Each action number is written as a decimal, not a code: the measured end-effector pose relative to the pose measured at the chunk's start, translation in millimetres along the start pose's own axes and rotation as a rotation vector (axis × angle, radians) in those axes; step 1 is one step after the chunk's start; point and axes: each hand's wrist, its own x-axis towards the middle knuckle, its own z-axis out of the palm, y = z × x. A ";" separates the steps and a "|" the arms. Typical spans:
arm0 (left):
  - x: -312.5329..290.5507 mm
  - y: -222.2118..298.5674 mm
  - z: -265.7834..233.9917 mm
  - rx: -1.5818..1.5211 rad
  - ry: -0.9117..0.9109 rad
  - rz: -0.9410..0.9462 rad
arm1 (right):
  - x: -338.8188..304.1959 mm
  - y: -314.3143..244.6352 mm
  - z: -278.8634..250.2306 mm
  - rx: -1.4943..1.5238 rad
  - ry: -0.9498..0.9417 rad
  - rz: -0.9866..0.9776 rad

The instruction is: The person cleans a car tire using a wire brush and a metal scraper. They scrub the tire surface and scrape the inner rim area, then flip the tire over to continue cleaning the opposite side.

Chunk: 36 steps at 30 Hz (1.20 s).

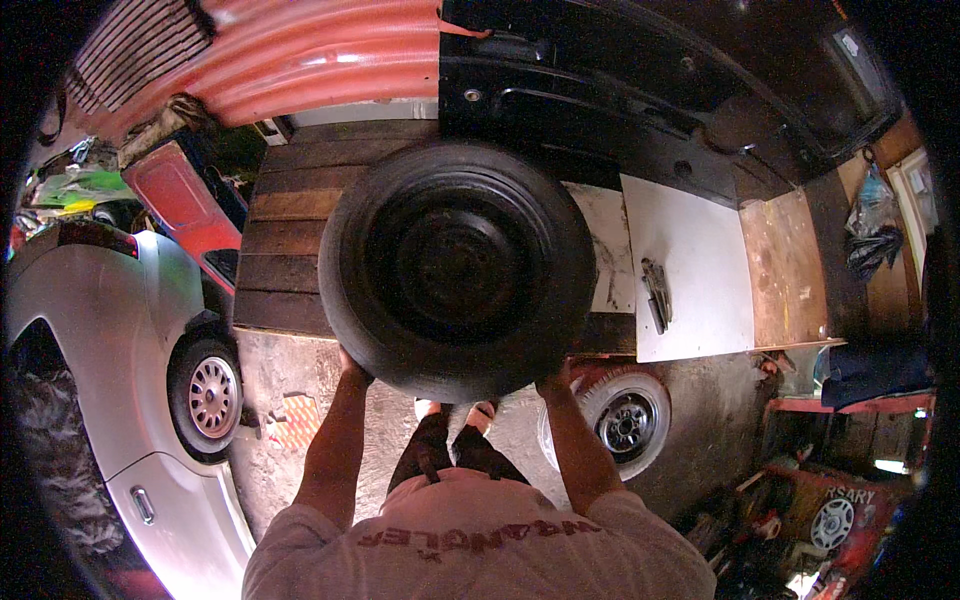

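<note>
A car wheel (456, 265), a black tyre on a dark steel rim, is in front of me with its rim face toward me. It overlaps the wooden plank bench (285, 270) behind it. My left hand (353, 368) holds the tyre's near edge on the left. On the right, my right hand (551, 379) grips the same near edge. Most of the fingers of both hands are hidden by the tyre. Whether the wheel rests on the bench or is held off it, I cannot tell.
A second wheel (622, 424) stands on the floor by my right arm. Pliers-like tools (655, 296) lie on a white board (700, 260). A silver car (110, 330) stands at left; a black panel (640, 85) hangs behind the bench. Clutter fills the lower right.
</note>
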 end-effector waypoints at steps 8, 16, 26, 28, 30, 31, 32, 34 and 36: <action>3.2 -5.4 13.4 -0.045 -0.035 0.075 | -8.6 -29.4 76.9 0.448 -0.036 -0.080; -5.0 -16.6 -3.5 0.003 0.056 0.103 | -7.6 8.9 30.8 0.222 0.150 -0.201; -15.6 3.4 15.6 0.028 0.093 0.079 | -23.8 -36.3 68.1 0.382 0.005 -0.088; -14.1 1.5 10.6 0.005 0.063 0.110 | -25.4 -41.8 77.2 0.466 -0.177 -0.103; -9.9 1.0 -1.4 -0.008 0.072 0.143 | -24.8 -42.4 81.9 0.520 -0.322 -0.113; -6.8 -0.4 -1.2 -0.012 0.090 0.158 | -22.1 -40.6 79.7 0.525 -0.347 -0.122; -3.7 -3.0 -0.8 -0.015 0.109 0.172 | -20.5 -39.0 76.7 0.521 -0.337 -0.131; -0.2 -6.5 -3.6 -0.035 0.101 0.228 | -19.9 -32.1 72.2 0.514 -0.278 -0.143; 5.1 -8.1 -7.1 -0.051 0.099 0.277 | -15.9 -28.7 68.6 0.499 -0.219 -0.161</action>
